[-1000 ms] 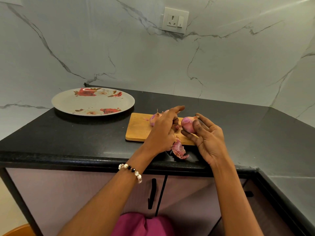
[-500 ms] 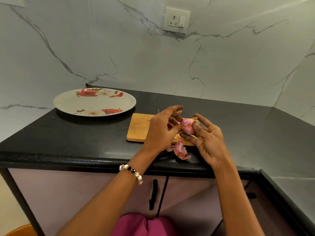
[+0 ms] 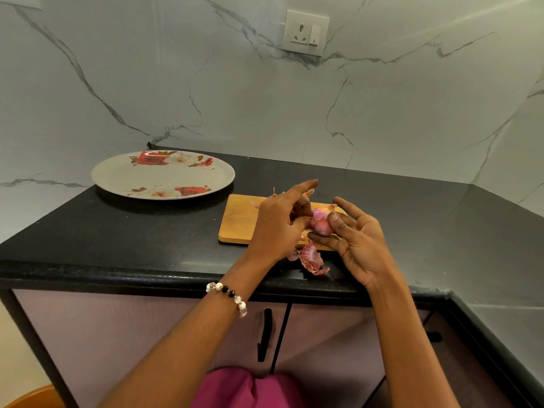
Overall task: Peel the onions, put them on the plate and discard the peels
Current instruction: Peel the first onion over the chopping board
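A pink onion (image 3: 321,220) is held above the wooden cutting board (image 3: 240,219). My right hand (image 3: 357,242) cradles it with thumb and fingertips. My left hand (image 3: 279,222) pinches the skin on the onion's left side, index finger stretched out. A heap of pink peels (image 3: 312,260) lies on the black counter just in front of the board. Behind my left hand, bits of another onion (image 3: 272,196) show on the board, mostly hidden. The flowered plate (image 3: 117,178) stands at the back left with nothing on it.
The black counter (image 3: 147,237) ends in a front edge close to the peels. A marble wall with a socket (image 3: 306,32) rises behind. Cabinet doors with black handles (image 3: 266,334) are below. An orange object (image 3: 32,397) shows at the bottom left corner.
Both hands have lifted the onion a little and drawn closer together; my left hand now covers the second onion on the board. The peel heap has not moved.
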